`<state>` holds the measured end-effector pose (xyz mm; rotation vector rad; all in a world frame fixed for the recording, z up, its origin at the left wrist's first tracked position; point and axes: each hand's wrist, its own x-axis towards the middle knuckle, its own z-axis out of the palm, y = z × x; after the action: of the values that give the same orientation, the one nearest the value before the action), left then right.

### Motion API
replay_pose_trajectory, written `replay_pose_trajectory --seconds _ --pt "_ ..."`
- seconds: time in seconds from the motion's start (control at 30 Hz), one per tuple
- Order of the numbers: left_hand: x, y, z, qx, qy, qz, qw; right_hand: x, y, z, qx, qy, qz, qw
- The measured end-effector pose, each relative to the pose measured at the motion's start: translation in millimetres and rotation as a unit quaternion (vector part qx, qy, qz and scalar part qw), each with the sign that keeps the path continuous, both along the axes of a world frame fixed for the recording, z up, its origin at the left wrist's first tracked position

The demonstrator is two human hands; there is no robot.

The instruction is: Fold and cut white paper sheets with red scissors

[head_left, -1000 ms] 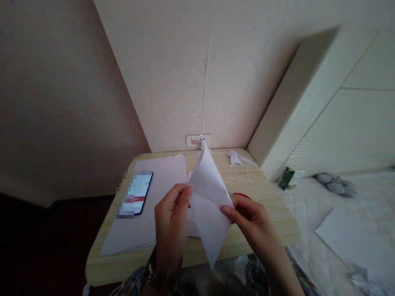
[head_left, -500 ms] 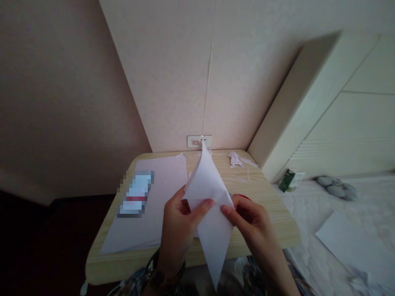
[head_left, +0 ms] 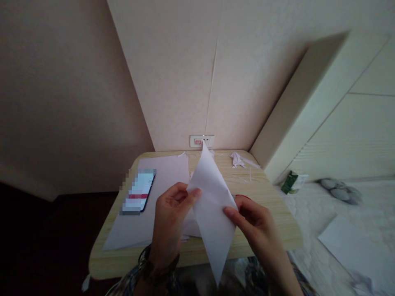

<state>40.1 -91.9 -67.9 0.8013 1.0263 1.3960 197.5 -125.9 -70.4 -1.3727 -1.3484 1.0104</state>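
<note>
A white sheet of folded paper (head_left: 212,205), shaped like a long diamond, is held up over the near part of the table. My left hand (head_left: 173,213) pinches its left corner, thumb on the front face and fingers behind. At the right corner my right hand (head_left: 254,220) grips the paper between thumb and fingers. One point of the diamond reaches up toward the wall socket, and the other hangs down past the table's front edge. Behind my right hand, a red curved edge (head_left: 243,197) shows; the rest of that object is hidden.
On the wooden table (head_left: 268,230), a phone (head_left: 138,193) lies on large white sheets (head_left: 166,168). A small folded paper figure (head_left: 237,159) and paper strips (head_left: 250,173) lie at the back right. Right of the table, a bed (head_left: 308,213) holds a green-and-white box (head_left: 290,183) and paper (head_left: 354,246).
My left thumb has slid from the paper's middle out to its left corner. My right hand keeps its grip at the right corner. The camera view has shifted slightly.
</note>
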Motion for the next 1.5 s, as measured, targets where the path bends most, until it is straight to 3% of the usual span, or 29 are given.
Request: replay_pose_trajectory --seconds 0.3,0.5,0.63,0.83,1.1,1.27,1.5 --pt "-10 0 -3.7 0.045 0.051 0.026 0.997 2 4 3.4 -0.025 0.009 0.043 0.999" --pt "-8 -2 -4.1 0.076 0.090 0.030 0.993 1 6 7.3 0.013 0.019 0.006 1.000" --pt "-9 -7 -4.6 0.103 0.135 0.066 0.983 -5 8 7.9 0.024 0.028 -0.015 0.999" --pt "-7 -7 -3.0 0.123 0.189 0.086 0.970 -5 7 7.9 0.014 0.018 0.009 1.000" --pt "-3 -11 1.5 0.117 0.193 0.075 0.971 -7 5 1.7 0.000 -0.010 0.002 1.000" --pt "-1 -13 5.8 0.109 0.193 0.091 0.971 -12 7 7.6 0.042 -0.009 0.004 0.999" --pt "0 -10 1.3 0.115 0.181 0.111 0.970 -10 6 13.6 0.033 -0.004 -0.032 0.999"
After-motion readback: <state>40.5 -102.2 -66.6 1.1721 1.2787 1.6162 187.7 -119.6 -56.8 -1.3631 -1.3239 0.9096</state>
